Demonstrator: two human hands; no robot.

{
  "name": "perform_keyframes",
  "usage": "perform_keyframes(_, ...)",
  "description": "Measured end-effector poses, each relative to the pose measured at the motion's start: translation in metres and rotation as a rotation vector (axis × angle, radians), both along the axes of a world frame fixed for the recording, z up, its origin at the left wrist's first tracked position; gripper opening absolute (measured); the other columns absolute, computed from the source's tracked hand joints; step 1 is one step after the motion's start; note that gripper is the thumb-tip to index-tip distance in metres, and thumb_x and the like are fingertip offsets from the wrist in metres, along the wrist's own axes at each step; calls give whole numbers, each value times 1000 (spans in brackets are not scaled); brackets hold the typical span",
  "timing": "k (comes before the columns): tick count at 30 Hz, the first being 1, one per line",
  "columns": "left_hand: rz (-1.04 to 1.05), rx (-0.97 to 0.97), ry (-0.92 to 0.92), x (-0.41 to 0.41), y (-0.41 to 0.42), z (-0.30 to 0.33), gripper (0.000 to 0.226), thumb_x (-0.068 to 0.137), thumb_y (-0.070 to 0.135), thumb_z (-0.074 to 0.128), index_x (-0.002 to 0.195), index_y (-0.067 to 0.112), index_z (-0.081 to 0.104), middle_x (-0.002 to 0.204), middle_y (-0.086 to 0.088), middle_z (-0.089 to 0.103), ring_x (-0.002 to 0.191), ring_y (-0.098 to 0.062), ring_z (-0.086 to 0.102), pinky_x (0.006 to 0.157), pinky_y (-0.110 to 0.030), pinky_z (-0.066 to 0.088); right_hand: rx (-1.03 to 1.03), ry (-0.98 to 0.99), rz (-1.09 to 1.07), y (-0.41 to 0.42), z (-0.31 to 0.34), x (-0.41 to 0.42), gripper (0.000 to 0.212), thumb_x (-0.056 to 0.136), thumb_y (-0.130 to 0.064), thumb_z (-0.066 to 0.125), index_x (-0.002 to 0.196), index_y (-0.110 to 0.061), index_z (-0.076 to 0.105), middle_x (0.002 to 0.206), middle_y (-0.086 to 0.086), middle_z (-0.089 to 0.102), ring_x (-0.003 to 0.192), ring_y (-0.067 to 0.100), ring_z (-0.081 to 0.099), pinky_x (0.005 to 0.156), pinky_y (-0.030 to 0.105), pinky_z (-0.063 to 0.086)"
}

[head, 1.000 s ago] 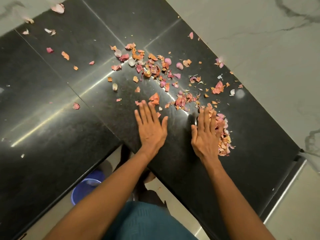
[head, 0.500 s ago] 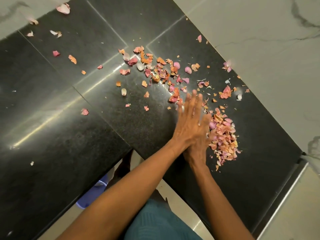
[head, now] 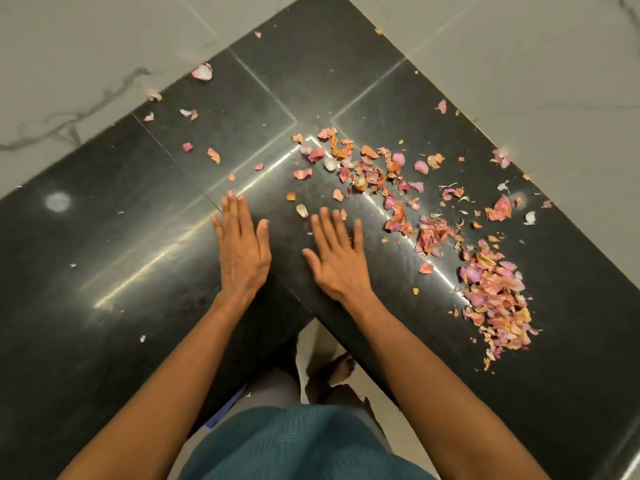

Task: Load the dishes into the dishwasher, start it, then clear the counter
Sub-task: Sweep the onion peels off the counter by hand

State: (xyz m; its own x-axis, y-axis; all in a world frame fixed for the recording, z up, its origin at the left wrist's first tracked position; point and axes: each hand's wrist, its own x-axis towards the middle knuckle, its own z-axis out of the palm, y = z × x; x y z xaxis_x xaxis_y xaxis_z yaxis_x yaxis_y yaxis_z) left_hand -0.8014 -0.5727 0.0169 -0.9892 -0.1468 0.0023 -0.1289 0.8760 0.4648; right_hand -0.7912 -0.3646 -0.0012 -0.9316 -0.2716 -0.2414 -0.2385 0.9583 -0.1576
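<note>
while onion peels (head: 495, 299) litter the counter (head: 104, 237), left hand (head: 244, 251) and right hand (head: 337, 261) rest flat, grip wide.

A glossy black stone L-shaped counter (head: 104, 278) carries pink and orange dry onion peels: a dense heaped pile (head: 495, 299) near its right front edge, a looser scatter (head: 367, 168) by the inner corner seam, stray flakes (head: 201, 72) along the back-left edge. Both hands lie flat at the front inner corner.

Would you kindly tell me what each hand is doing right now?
Left hand: open, fingers straight, flat on the black counter, holding nothing.
Right hand: open, fingers spread on the counter beside the onion peels, holding nothing.
</note>
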Motion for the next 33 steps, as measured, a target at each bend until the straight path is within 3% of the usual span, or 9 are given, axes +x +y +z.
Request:
perform_keyframes(6, 136, -168, -182, 10, -7, -18, 75, 107, 48, 28, 158, -2, 8, 165, -26, 1, 155, -37, -3, 122, -63, 5, 85, -45, -328, 83, 8, 9, 75, 107, -64, 7, 165, -21, -9, 172, 5, -17, 157, 22, -23, 125, 60, -10)
perform_keyframes(13, -144, -93, -196, -17, 68, -18, 78, 106, 55, 16, 158, -1, -3, 165, -23, -10, 154, -33, -13, 125, -53, 2, 44, -13, -522, 132, 14, 47, 70, 111, -55, 18, 165, -21, -11, 172, 0, -22, 157, 19, -23, 124, 66, -8)
perform_keyframes(18, -360, -42, -144, -30, 136, -15, 77, 107, 52, 18, 158, -3, 3, 165, -27, -5, 154, -37, -8, 125, -54, 4, 78, 18, -471, 109, 25, 62, 72, 111, -51, 21, 165, -15, -9, 172, 6, -18, 159, 22, -18, 125, 60, -14)
perform_keyframes(20, -524, 73, -121, -33, 159, -12, 73, 108, 47, 24, 159, 0, 2, 166, -22, -8, 155, -33, -11, 126, -51, 1, 84, -1, -397, 89, 24, 72, 71, 111, -50, 24, 166, -14, -4, 173, 8, -13, 159, 22, -16, 125, 58, -15)
perform_keyframes(22, -701, 250, -86, -35, 177, -2, 67, 110, 40, 28, 160, 5, 2, 168, -14, -8, 155, -26, -13, 126, -42, -7, 60, -38, -285, 67, 21, 85, 67, 111, -51, 22, 166, -15, 11, 174, 11, 3, 161, 25, -7, 125, 60, -12)
perform_keyframes(24, -752, 384, -35, -34, 183, 9, 63, 110, 35, 32, 161, 8, 7, 169, -8, -4, 155, -22, -11, 126, -36, -8, 63, -75, -162, 54, 14, 97, 63, 111, -53, 21, 163, -18, 26, 171, 10, 22, 161, 26, 4, 126, 63, -3)
perform_keyframes(27, -636, 408, -4, -33, 166, 18, 59, 111, 34, 29, 161, 10, 9, 169, -6, -1, 156, -20, -8, 127, -44, -2, 61, -112, -124, 61, 9, 100, 66, 110, -57, 22, 166, -21, 17, 174, 4, 9, 161, 22, -6, 127, 61, -1)
perform_keyframes(30, -442, 195, -17, -36, 125, 9, 61, 111, 38, 23, 161, 9, 4, 169, -10, -5, 156, -22, -9, 126, -51, -1, 73, -99, -258, 99, 11, 88, 73, 110, -59, 21, 166, -21, -7, 173, 1, -15, 159, 19, -18, 127, 59, -4)
perform_keyframes(33, -151, 36, -121, -34, 83, -8, 70, 108, 48, 20, 159, 3, 2, 167, -18, -7, 155, -28, -10, 125, -56, 1, 73, -105, -471, 146, 15, 77, 76, 109, -62, 18, 163, -23, -19, 170, 0, -27, 157, 19, -25, 126, 59, -10)
